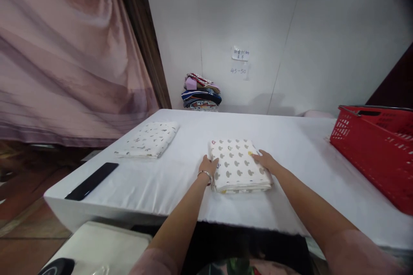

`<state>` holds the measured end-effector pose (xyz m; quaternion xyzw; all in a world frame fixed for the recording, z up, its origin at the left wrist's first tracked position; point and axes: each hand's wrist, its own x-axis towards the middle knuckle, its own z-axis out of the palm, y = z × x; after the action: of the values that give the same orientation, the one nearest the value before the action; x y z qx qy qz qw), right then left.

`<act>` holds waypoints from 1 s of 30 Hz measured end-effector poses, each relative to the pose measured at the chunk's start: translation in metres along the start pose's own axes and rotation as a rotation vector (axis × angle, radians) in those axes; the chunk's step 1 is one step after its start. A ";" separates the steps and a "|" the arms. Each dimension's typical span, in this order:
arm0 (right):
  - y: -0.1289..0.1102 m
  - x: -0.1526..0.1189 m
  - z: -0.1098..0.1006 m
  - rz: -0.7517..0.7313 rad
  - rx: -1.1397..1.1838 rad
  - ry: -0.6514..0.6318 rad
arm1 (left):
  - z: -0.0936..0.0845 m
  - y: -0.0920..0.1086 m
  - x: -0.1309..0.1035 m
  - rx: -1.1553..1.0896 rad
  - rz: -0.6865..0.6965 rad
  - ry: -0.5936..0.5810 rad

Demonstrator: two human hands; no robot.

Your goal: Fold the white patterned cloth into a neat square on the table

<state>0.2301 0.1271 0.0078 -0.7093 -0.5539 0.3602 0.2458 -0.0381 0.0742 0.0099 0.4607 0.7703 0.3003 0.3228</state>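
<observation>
A folded white cloth [237,164] printed with grey mushroom shapes lies on the white-covered table [155,189] in front of me. My left hand [208,167], with a bracelet at the wrist, holds its left edge, thumb on top and the other fingers partly hidden along the side. At the opposite edge, my right hand [264,161] grips the cloth with its thumb over the printed top. Several layers show along the near fold. Farther left rests a second folded cloth [151,139], white with small dark prints, which neither hand touches.
A red plastic basket [371,150] stands at the table's right. A black phone-like slab [92,181] lies near the left front corner. Behind the far edge is a stack of folded fabrics [201,92] by the wall. A pink curtain [74,51] hangs at left.
</observation>
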 end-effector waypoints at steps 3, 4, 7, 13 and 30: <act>0.002 0.007 0.006 0.041 0.217 -0.081 | 0.008 0.002 0.005 0.066 0.048 0.010; 0.005 0.009 0.008 0.038 0.265 -0.086 | 0.010 0.002 0.007 0.080 0.070 0.016; 0.011 0.014 0.014 -0.026 0.311 0.019 | 0.016 0.004 0.019 0.095 0.121 0.026; 0.006 0.035 0.018 -0.121 0.119 0.252 | 0.019 0.021 0.055 0.119 0.149 0.004; 0.050 -0.068 0.012 -0.573 -0.118 0.231 | 0.000 -0.040 -0.020 -0.057 0.455 0.120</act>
<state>0.2420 0.0478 -0.0208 -0.5734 -0.7196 0.1606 0.3571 -0.0514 0.0398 -0.0161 0.5944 0.6559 0.4136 0.2132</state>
